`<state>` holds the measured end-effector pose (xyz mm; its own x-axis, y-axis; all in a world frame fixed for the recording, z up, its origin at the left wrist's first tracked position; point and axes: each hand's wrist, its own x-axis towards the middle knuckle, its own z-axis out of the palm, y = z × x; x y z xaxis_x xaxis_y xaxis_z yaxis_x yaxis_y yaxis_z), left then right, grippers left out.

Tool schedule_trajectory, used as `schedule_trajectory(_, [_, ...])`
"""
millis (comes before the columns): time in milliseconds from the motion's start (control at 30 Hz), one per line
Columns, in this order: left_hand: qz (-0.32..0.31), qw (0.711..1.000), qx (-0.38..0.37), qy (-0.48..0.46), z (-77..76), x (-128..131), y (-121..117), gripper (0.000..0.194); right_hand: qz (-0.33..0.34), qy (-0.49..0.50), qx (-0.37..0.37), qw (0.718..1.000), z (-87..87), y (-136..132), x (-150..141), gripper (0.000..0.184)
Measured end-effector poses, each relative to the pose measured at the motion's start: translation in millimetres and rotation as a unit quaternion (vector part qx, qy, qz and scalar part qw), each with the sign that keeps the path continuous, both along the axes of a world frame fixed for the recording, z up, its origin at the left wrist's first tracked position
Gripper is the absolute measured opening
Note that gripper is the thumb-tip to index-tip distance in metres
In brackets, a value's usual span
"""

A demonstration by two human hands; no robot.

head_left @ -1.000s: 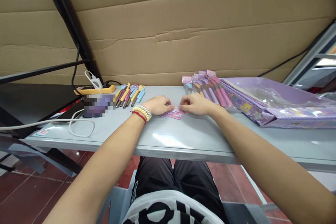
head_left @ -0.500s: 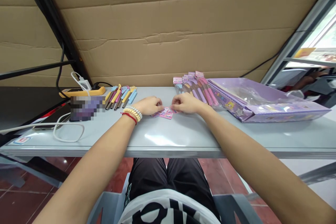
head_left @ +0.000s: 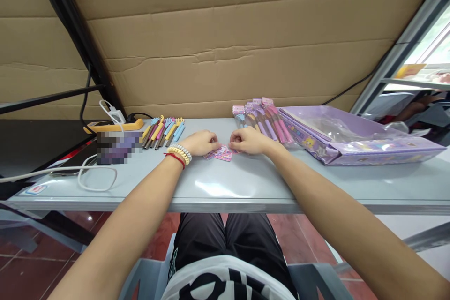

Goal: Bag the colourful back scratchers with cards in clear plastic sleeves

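Note:
Small pink printed cards (head_left: 222, 153) lie flat on the grey table (head_left: 246, 183) between my two hands. My left hand (head_left: 201, 142), with bead bracelets at the wrist, rests curled on the table and its fingertips pinch the cards' left edge. My right hand (head_left: 247, 140) is curled too, fingers pressed on the cards' right edge. A row of loose pens with coloured tops (head_left: 163, 130) lies to the left of my left hand. Several packaged pens (head_left: 262, 119) lie just right of my right hand.
A purple printed box tray with clear film (head_left: 355, 138) sits at the right. A yellow power strip (head_left: 114, 125), a blurred dark device (head_left: 117, 146) and a white cable loop (head_left: 96, 178) lie at the left. A cardboard wall (head_left: 225, 47) stands behind the table.
Both hands stay on the pink cards with hardly any motion. The view has shifted a little, mostly sideways.

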<state>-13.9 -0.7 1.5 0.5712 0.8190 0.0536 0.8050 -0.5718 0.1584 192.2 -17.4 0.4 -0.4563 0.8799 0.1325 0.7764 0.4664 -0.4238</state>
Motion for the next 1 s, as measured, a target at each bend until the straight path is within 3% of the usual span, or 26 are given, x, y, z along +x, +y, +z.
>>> schedule_trajectory(133, [0.053, 0.997, 0.037, -0.042, -2.5, -2.6, 5.1, 0.036, -0.002, 0.001, 0.004, 1.000, -0.1, -0.5, 0.1, 0.013])
schedule_trajectory(333, [0.256, 0.957, 0.122, -0.058, -0.1, -11.7, 9.8, 0.030, -0.005, 0.007, 0.005, 1.000, 3.0, -3.5, 1.0, 0.012])
schedule_trajectory(467, [0.346, 0.930, 0.123, -0.017, 0.0, -19.8, 12.0, 0.033, -0.013, 0.002, 0.006, 1.000, 5.6, -6.2, 1.1, 0.013])
schedule_trajectory(700, [0.429, 0.882, 0.189, -0.040, -9.1, -40.0, 22.1, 0.040, -0.016, -0.006, 0.015, 1.000, 5.8, -5.6, 0.4, 0.013])
schedule_trajectory(867, [0.485, 0.863, 0.135, -0.035, -11.2, -50.2, 28.7, 0.044, -0.016, -0.013, 0.021, 1.000, 7.1, -6.5, -0.1, 0.013])
schedule_trajectory(1000, [0.482, 0.869, 0.099, -0.047, -11.1, -51.7, 30.7, 0.046, -0.015, -0.007, 0.004, 1.000, 8.4, -8.2, -1.0, 0.013])
